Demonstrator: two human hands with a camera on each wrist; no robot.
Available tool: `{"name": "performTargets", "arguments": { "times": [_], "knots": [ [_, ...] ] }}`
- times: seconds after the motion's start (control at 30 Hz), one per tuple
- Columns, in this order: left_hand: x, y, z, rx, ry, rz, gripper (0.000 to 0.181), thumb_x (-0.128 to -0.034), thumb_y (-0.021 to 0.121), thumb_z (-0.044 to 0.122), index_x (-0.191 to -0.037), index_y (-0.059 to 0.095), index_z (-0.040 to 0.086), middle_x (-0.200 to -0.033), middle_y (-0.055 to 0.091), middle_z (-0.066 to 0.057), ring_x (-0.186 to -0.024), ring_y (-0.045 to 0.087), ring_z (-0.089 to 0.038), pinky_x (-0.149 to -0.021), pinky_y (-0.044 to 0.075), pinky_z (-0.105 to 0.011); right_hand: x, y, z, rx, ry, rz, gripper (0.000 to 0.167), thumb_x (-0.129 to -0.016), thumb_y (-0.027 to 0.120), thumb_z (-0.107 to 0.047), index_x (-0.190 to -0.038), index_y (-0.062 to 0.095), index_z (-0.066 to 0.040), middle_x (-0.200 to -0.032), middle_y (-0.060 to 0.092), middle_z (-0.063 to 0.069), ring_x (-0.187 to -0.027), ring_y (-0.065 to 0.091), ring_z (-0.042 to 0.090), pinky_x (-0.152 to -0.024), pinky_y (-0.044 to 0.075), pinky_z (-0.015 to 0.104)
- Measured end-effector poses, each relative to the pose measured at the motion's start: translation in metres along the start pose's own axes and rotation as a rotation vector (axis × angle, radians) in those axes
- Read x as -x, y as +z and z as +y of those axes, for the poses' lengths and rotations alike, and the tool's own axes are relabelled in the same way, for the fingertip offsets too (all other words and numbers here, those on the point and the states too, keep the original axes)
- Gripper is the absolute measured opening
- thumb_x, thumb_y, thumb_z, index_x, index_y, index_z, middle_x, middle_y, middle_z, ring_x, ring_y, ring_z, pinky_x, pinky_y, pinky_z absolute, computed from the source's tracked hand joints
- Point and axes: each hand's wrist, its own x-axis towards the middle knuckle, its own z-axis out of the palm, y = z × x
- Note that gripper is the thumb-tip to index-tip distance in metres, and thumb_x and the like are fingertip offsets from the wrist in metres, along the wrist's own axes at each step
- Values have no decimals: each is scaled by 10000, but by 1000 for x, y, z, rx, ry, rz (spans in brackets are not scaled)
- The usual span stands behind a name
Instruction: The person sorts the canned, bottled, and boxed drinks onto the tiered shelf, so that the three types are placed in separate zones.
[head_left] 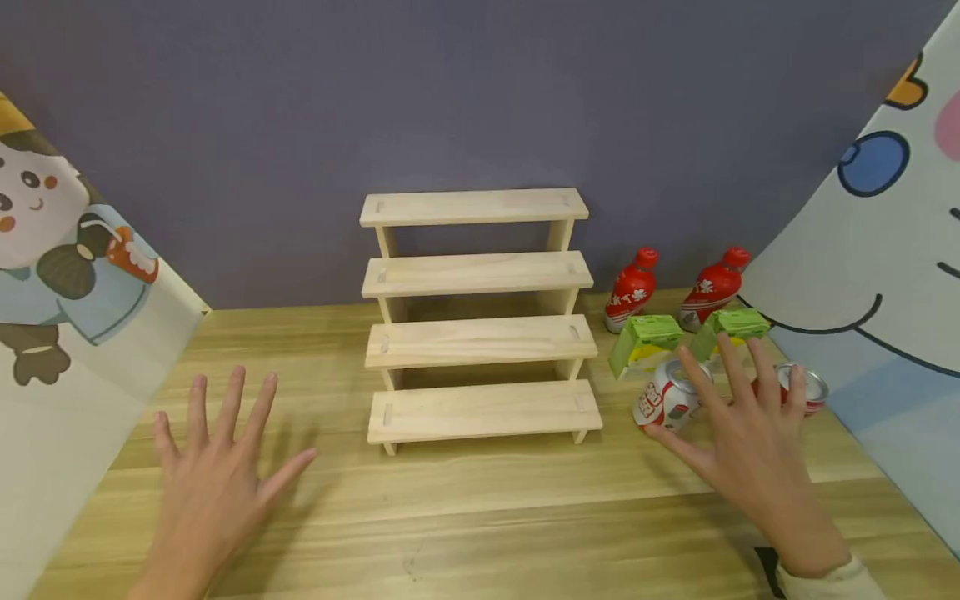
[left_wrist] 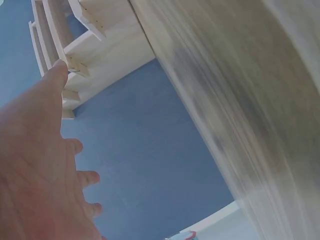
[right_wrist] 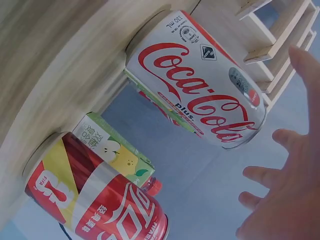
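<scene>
A: Holding anything in the left hand or right hand?
B: Nothing — splayed and empty in both, well apart.
A: Nearest to what?
B: To the white can, standing on the surface just beside the right hand, right of the wooden rack.
A: Likely to handle how?
B: Stiff and smooth, probably; heavier if full, apt to slip or dent. Best gripped round the middle, clear of the rim.
A: And beyond?
B: Backed by green cartons, then by red bottles.
</scene>
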Motion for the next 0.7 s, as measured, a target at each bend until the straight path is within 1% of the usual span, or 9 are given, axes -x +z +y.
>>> {"name": "performTargets", "arguments": {
  "times": [0.1, 0.2, 0.27, 0.33, 0.43, 0.5, 0.57, 0.63, 0.7],
  "knots": [
    [-2, 2, 3, 8, 13, -17, 1030, -814, 599, 740, -1608, 154, 259, -1675, 3, -54, -1514, -104, -344, -1112, -103, -703, 1, -2, 1, -1, -4, -3, 996, -788, 378, -903, -1486, 477, -199, -1556, 327, 222, -1460, 185, 451, -1109, 31, 734],
    [-2, 5, 8, 60, 44, -67, 947, -876, 589, 671, -1609, 156, 257, -1665, 99, -114, -1518, -21, -374, -1104, -75, -727, 1, -3, 2, -31, -27, -12, 967, -823, 384, -874, -1488, 474, -177, -1502, 374, 252, -1408, 262, 472, -1076, 146, 718],
    [-2, 6, 12, 135, 67, -114, 868, -922, 586, 599, -1607, 169, 266, -1640, 200, -143, -1501, 99, -415, -1082, -20, -763, 0, -4, 3, -51, -44, -27, 934, -855, 393, -840, -1491, 468, -161, -1482, 383, 267, -1373, 293, 484, -1024, 204, 694],
    [-3, 7, 17, 240, 84, -157, 794, -959, 593, 512, -1602, 191, 279, -1604, 294, -160, -1458, 220, -447, -1045, 42, -793, -1, -5, 5, -73, -52, -47, 894, -884, 402, -804, -1491, 465, -151, -1482, 376, 271, -1352, 301, 494, -985, 223, 676],
    [-4, 7, 24, 418, 85, -197, 717, -988, 607, 401, -1590, 227, 312, -1570, 366, -138, -1391, 342, -449, -994, 164, -785, -2, -7, 6, -101, -35, -73, 840, -913, 402, -766, -1491, 467, -159, -1506, 355, 274, -1374, 280, 504, -1060, 214, 674],
    [-6, 7, 28, 540, 80, -221, 684, -1004, 604, 334, -1582, 238, 329, -1548, 402, -114, -1355, 399, -419, -984, 261, -745, -2, -8, 7, -136, -19, -79, 802, -930, 411, -740, -1491, 470, -170, -1516, 353, 275, -1382, 283, 512, -1105, 205, 676],
    [-10, 7, 31, 648, 74, -237, 640, -1022, 585, 280, -1571, 260, 336, -1491, 468, -85, -1305, 469, -354, -982, 360, -662, -3, -10, 7, -175, -3, -100, 772, -943, 432, -711, -1503, 454, -181, -1542, 330, 262, -1391, 289, 507, -1112, 224, 680],
    [-15, 8, 34, 725, 73, -253, 595, -1040, 552, 251, -1561, 277, 335, -1424, 529, -59, -1235, 535, -293, -957, 460, -538, -4, -11, 7, -213, 7, -126, 729, -942, 555, -619, -1520, 428, -194, -1564, 304, 250, -1395, 296, 507, -1096, 254, 688],
    [-22, 10, 37, 789, 71, -274, 547, -1055, 520, 244, -1546, 300, 341, -1340, 586, -34, -1159, 586, -242, -913, 514, -412, -4, -11, 7, -239, 20, -152, 732, -911, 695, -474, -1529, 412, -202, -1573, 293, 237, -1390, 304, 510, -1054, 291, 712]
  ]
}}
